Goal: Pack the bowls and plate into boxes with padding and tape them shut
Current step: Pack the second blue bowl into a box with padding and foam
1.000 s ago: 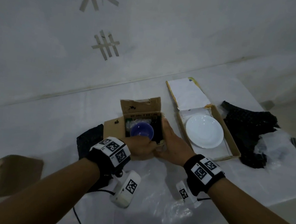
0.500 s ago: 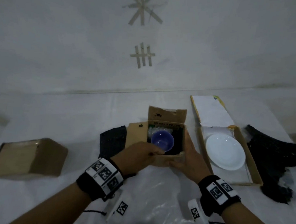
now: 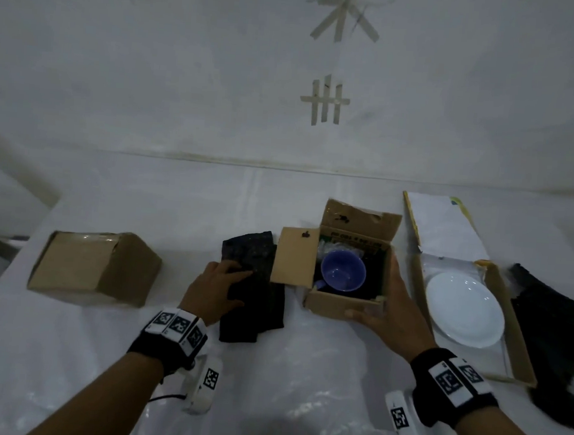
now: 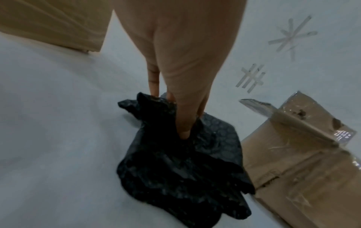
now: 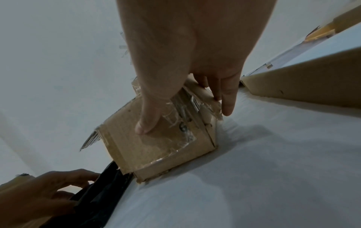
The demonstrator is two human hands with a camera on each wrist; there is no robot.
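Black bubble wrap (image 3: 254, 283) lies folded on the white-covered table (image 3: 145, 190), and the left hand (image 3: 214, 288) grasps its left edge — thumb on top, fingers (image 4: 153, 83) pushing into the bunched sheet, as the left wrist view shows. The wrap's right edge tucks under the open left flap of the small cardboard box (image 3: 344, 301), so there is little gap between them.

The right hand (image 3: 386, 312) holds that box at its near right corner: the thumb (image 5: 146, 123) presses the taped front wall while the fingers curl around the right wall. Inside, a blue bowl (image 3: 343, 270) sits upright, left of the gripping fingers, with dark padding around it and clear plastic behind it.

Just right of the hand, a narrow strip of table separates the small box from a flat open box (image 3: 509, 321) holding a white plate (image 3: 464, 309) — its lid is folded back toward the wall. More black wrap (image 3: 555, 338) lies heaped beyond it at the table's right edge. Well to the left, a closed cardboard box (image 3: 95, 268) stands near the table's left edge, with open tabletop between it and the left hand.
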